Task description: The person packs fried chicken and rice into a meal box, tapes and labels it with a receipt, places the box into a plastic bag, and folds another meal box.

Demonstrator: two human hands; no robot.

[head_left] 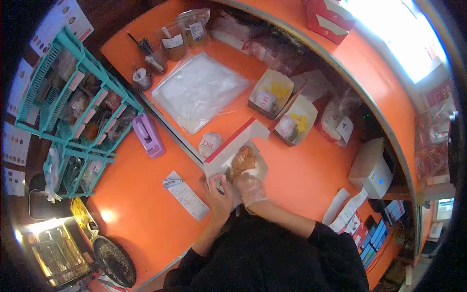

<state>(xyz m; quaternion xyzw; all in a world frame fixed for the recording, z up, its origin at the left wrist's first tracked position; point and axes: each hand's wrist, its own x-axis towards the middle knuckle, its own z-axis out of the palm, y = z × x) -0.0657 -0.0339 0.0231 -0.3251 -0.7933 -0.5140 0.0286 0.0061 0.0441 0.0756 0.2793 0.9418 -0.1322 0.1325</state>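
An open paper food box with a red-edged lid stands at the counter's edge in front of me. A piece of golden-brown fried chicken is over its white inside. My right hand, in a clear plastic glove, has its fingers at the near end of the chicken and seems to grip it. Bare, my left hand holds the box's near left side, with its fingertips partly hidden. Just left of the box lies a round wrapped rice portion with red lettering.
Two open boxes with wrapped portions and yellow food stand beyond. Clear plastic bags lie at the back. Leftward are a receipt, a purple tape dispenser and teal racks. A receipt printer stands to the right.
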